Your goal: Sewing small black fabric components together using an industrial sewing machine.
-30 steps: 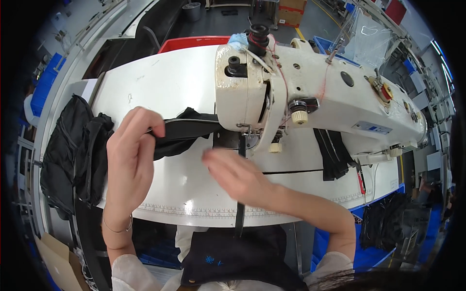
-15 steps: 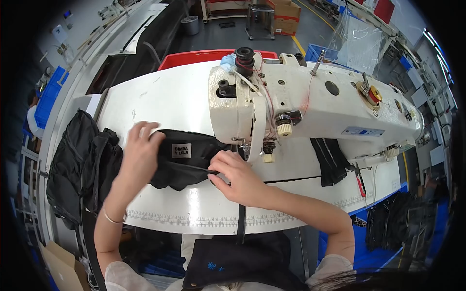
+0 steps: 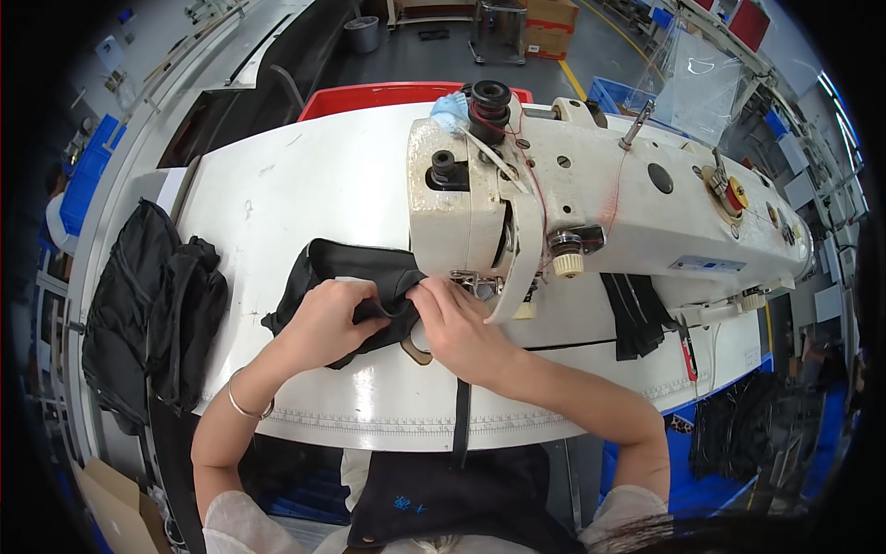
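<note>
A black fabric pouch (image 3: 365,260) lies on the white sewing table, just left of the needle end of a white sewing machine (image 3: 591,198). My left hand (image 3: 334,319) pinches the pouch's near edge between thumb and fingers. Close beside it, my right hand (image 3: 457,328) grips the pouch's right end next to the presser foot (image 3: 478,283), fingers pressed together on the fabric. The pale label inside the pouch is now mostly hidden by my left hand. A black strip (image 3: 461,420) hangs over the table's front edge below my right hand.
More black fabric pieces (image 3: 138,309) are heaped at the table's left end. To the right lie black zipper strips (image 3: 632,314) and red-handled snips (image 3: 688,355). A red bin (image 3: 388,95) stands behind the table. A printed ruler scale (image 3: 369,423) runs along the front edge.
My left hand has come down and right from above the pouch onto its near edge, closing on it. The pouch has been turned and folded, hiding its label. My right hand moved slightly up.
</note>
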The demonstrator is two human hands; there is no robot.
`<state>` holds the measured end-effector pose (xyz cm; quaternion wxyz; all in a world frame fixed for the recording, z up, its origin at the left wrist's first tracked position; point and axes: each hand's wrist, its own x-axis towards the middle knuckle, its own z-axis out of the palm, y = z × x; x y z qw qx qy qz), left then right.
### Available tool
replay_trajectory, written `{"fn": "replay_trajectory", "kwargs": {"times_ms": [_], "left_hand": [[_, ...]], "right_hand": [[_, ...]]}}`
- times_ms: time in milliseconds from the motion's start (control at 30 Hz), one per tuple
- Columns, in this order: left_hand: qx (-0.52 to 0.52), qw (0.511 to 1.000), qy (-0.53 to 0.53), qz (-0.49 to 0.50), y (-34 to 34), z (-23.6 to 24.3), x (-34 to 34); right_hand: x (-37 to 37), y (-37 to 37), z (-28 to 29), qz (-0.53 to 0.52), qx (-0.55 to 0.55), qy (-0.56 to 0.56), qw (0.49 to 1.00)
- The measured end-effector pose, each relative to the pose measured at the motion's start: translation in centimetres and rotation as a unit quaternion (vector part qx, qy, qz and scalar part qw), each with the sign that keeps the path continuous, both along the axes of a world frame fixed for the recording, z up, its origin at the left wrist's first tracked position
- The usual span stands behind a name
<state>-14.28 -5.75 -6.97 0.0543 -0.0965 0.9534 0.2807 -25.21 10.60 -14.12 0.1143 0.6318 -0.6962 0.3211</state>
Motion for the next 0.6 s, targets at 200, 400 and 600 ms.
{"fn": "replay_trajectory", "kwargs": {"times_ms": [200,400,600], "left_hand": [[-0.184,0.93,0.299,-0.106,2.0,-0.4,1.1],[-0.267,0.901,0.308,-0.153,2.6,-0.8,1.9],[-0.057,0.981,0.16,-0.097,3.8,-0.5,-1.9]], "right_hand": [[0.0,0.0,0.8,-0.015,-0.015,-0.008,1.0],[2.3,3.3,0.4,0.101,-0.009,0.128,0.987],[2.9,0.1,-0.9,0.043,0.211,0.008,0.976]]}}
